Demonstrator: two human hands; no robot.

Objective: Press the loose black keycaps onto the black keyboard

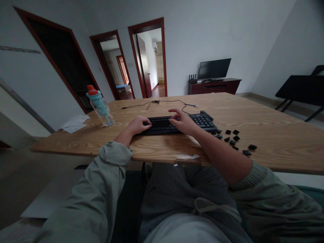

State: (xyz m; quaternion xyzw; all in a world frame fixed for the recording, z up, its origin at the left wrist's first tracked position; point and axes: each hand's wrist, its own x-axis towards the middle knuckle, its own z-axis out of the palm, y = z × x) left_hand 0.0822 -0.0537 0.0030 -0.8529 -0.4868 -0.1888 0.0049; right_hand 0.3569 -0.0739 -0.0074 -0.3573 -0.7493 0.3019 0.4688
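A black keyboard (162, 125) lies on the wooden table in front of me. In its middle section some keycaps appear to be off, though the dark surface is hard to make out. My left hand (139, 125) rests on the keyboard's left end with its fingers curled against it. Over the part left of the number pad is my right hand (182, 121), its index finger stretched out and its thumb apart, with nothing visible between them. Several loose black keycaps (236, 138) are scattered on the table to the right of the keyboard, close to my right forearm.
A clear bottle (101, 109) with a red and blue top stands at the left beside white tissue paper (74, 123). Behind the keyboard runs a black cable (167, 101). The wooden table's (265, 135) front edge has a peeling strip. A television (214, 69) stands beyond.
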